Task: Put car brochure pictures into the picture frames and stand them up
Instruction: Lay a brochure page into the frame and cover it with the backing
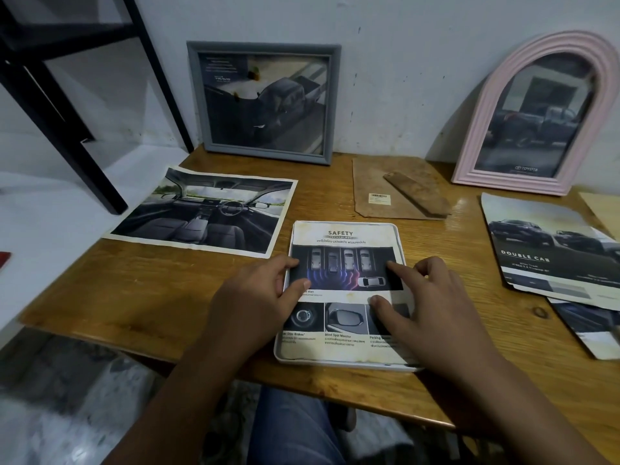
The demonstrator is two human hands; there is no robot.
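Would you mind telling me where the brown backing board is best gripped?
Probably by its raised stand flap, coming from the right: the backing board itself lies flat on the table, leaving its edges little to pinch, while the flap sticks up.

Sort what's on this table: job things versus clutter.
Job: white frame, safety page, backing board, grey frame, pink frame, interior picture, Double Cab brochure, both hands.
Clutter: black stand, red object.
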